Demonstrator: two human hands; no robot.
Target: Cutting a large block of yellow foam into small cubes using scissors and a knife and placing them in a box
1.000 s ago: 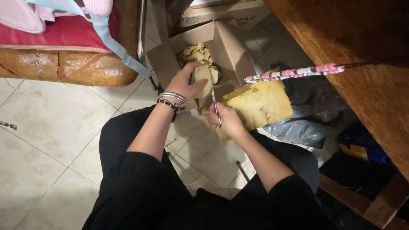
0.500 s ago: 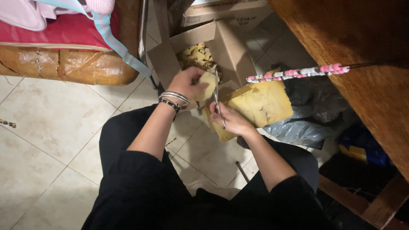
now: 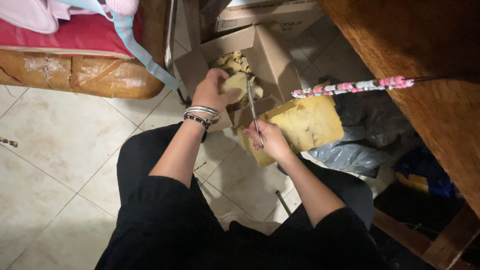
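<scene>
My left hand (image 3: 212,90), with bracelets on the wrist, holds a small piece of yellow foam (image 3: 235,86) over an open cardboard box (image 3: 270,55). My right hand (image 3: 270,140) grips metal scissors (image 3: 252,107), their blades pointing up against the foam piece. Several yellow foam scraps (image 3: 229,62) lie inside the box. A large block of yellow foam (image 3: 307,122) rests on the floor just right of my right hand.
A wooden table (image 3: 425,60) fills the upper right, with a thin rod strung with pink and white beads (image 3: 350,87) sticking out from it. Grey plastic bags (image 3: 360,150) lie under the table. A red cushioned seat (image 3: 75,35) stands upper left. Tiled floor (image 3: 55,165) lies below.
My left hand has moved up and to the right with the foam piece, nearer the box opening. The scissors have followed upward.
</scene>
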